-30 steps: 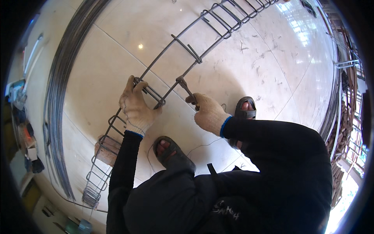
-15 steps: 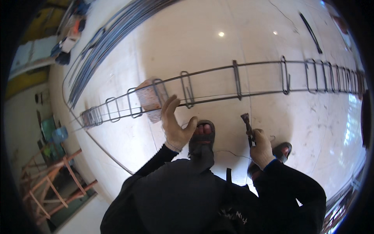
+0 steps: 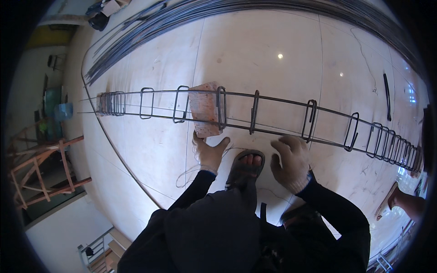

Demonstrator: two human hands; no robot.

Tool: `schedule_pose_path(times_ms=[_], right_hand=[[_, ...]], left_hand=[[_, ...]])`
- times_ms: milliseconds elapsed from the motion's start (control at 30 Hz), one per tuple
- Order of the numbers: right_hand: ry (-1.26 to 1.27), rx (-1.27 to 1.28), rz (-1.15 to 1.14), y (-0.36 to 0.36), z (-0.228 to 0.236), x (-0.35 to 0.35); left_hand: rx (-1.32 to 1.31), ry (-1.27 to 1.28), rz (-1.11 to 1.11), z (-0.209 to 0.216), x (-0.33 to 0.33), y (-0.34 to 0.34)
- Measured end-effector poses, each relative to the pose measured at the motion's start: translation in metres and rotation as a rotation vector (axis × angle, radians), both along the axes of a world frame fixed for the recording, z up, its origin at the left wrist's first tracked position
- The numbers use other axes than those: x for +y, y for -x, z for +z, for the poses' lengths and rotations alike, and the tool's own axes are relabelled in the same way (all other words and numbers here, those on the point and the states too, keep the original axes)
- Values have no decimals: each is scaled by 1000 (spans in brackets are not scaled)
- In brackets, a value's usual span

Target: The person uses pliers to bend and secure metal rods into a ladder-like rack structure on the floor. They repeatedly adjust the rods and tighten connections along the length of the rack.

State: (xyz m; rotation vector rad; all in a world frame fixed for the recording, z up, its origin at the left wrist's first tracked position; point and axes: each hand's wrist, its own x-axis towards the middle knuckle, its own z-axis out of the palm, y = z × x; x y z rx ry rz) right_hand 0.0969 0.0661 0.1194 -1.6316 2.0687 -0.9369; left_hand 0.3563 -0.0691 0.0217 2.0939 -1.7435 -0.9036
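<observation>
A long cage of thin steel bars with rectangular stirrups [image 3: 256, 111] stretches across the floor in front of me. A reddish brick [image 3: 205, 108] lies beneath it, left of centre. My left hand [image 3: 209, 154], in a pale glove, is at the brick's near edge, thumb and fingers spread. Loops of thin wire [image 3: 184, 178] show around that hand; whether it holds any, I cannot make out. My right hand [image 3: 291, 164], also gloved, hovers near the cage's near bar, its bent fingers apart from the thumb. No tool shows in it; its palm is hidden.
A bundle of long steel bars [image 3: 150, 34] curves along the far side. A short dark rod [image 3: 387, 98] lies far right. Wooden trestles [image 3: 48, 173] stand at left. My sandalled foot [image 3: 248, 166] is between my hands. Apparently another person's foot [image 3: 403, 200] is at the right edge.
My view has swung, so the cage slopes the other way. My left hand has come to the brick. My right hand has risen toward the cage; the pincers it held are no longer visible.
</observation>
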Motion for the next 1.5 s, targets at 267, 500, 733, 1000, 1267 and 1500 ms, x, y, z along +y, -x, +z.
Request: schedule_pose_path(times_ms=[267,500,733,1000,1267,1500], right_hand=[[-83,-56,-43,-11,-9,-84],[-208,-37,74,-20,-13,-88],[-252,-61,58,-20,-29,-81],[-272,-117,11,-18,-33,-81],[-251,-1099,-151,-87,-4,-79],[-158,-693,-254,-102,-4,-102]], left_hand=[[-19,204,475,-44,-9,51],[34,330,356,-52,-10,39],[94,363,269,-80,-17,5],[26,288,129,-35,-23,-6],[147,341,66,-22,-13,-1],[234,292,220,-45,5,-4]])
